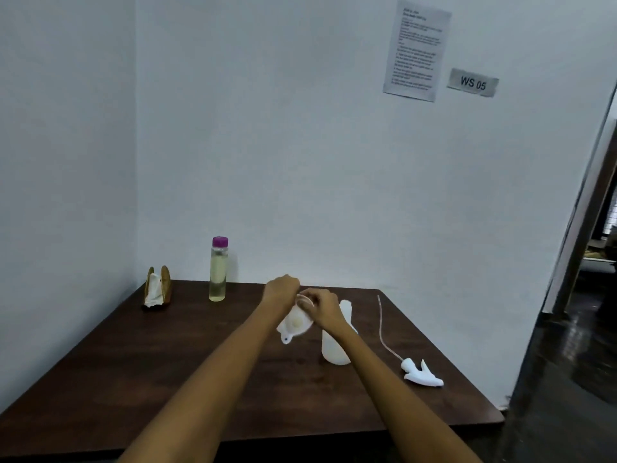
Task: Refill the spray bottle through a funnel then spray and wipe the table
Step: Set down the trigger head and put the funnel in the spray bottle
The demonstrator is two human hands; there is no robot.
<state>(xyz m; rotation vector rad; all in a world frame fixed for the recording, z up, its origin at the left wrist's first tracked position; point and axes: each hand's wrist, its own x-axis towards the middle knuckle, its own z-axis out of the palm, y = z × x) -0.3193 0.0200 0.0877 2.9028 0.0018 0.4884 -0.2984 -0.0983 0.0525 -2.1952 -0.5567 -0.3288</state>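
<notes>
The room is lit evenly and rather dimly with a cool, bluish cast, so the walls (300,145) read grey-blue and the dark table (150,362) shows only a faint sheen and soft, weak shadows. The picture is soft overall: the hands (300,302) are smeared, and the printed sheet (417,50) is unreadable. Wide-angle distortion bends the doorframe (581,212) at the right edge.

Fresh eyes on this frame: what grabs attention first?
Both hands, left hand and right hand, meet mid-table gripping a white funnel, beside the open white spray bottle. Its trigger sprayer head lies detached near the table's right edge, and a purple-capped bottle of pale liquid stands at the back by the wall.
</notes>
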